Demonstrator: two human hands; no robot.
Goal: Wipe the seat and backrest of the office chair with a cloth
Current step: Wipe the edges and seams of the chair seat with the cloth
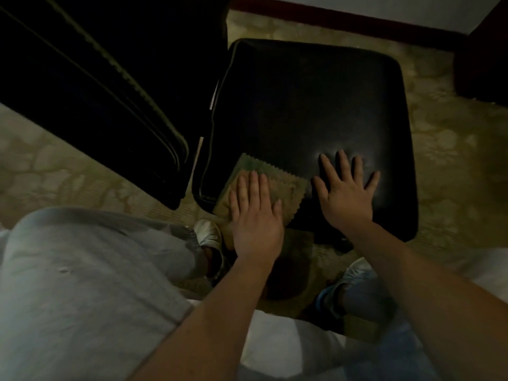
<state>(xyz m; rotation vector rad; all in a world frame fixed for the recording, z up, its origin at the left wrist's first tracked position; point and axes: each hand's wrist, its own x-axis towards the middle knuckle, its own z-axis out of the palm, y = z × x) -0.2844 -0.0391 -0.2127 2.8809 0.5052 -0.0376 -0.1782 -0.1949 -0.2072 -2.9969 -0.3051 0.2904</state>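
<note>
We record dim light, patterned olive carpet [453, 138], pale wall [384, 6] with dark red skirting [343, 22], dark furniture [481, 64] at right.

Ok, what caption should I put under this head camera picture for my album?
The left hand presses a tan cloth flat on the black chair seat; the right hand rests beside it.

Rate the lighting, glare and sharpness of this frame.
Head view: dim overall, the black seat and backrest nearly featureless; faint sheen on the leather by the right hand; left hand and cloth readable but soft; wide-angle bowing at the frame edges.
</note>
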